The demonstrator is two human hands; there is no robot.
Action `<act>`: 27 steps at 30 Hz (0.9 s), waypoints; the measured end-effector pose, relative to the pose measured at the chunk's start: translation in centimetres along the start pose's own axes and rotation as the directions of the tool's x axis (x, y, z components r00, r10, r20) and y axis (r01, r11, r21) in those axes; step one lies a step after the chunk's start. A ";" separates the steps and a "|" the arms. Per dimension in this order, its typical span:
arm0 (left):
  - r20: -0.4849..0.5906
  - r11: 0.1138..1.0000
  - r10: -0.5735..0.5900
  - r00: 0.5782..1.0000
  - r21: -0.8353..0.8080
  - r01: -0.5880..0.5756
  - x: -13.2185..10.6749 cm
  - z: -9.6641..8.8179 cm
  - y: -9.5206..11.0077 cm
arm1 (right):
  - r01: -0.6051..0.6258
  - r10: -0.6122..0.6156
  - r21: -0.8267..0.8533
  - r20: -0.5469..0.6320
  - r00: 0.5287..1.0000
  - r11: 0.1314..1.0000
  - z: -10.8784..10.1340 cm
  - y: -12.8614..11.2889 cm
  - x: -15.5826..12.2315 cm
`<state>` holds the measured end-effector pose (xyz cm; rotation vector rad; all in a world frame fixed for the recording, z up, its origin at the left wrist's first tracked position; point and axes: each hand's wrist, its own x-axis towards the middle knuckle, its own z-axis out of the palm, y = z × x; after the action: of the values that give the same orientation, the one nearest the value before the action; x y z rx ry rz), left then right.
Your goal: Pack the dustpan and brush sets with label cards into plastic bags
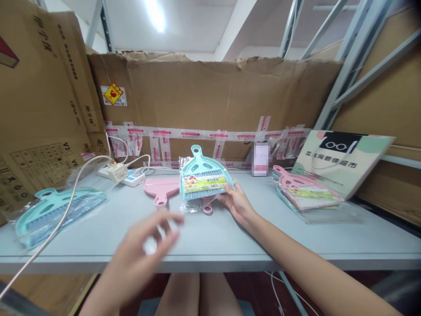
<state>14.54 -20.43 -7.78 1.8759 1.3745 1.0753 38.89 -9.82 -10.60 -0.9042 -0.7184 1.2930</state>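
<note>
My right hand (237, 202) grips the lower right corner of a mint-green dustpan and brush set (205, 177), which is in clear plastic with a yellow-green label across its blue bristles. The set is tilted up, its handle pointing away from me. Blurred by motion, my left hand (149, 239) hovers over the front of the table, fingers apart and curved, with nothing in it. Behind the set lie a pink dustpan (161, 188) and a second pink handle (207, 206), partly covered by it.
At the left lies another bagged mint dustpan set (62, 210), with a white cable (70, 197) crossing it. Several bagged pink and mint sets (305, 191) are stacked at the right. Behind stand a power strip (131, 176), a phone (261, 159), a paper bag (342, 160) and cardboard (210, 96).
</note>
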 end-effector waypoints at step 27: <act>-0.599 0.902 0.032 0.800 -0.328 -0.281 18.8 1.9 -4.1 | 0.061 -0.056 -0.340 0.022 0.998 0.938 -0.9 -1.0 2.6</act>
<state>16.97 -1.26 -6.99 1.4186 1.1672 1.9818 40.53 -7.39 -10.28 -1.1450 -0.9924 1.1396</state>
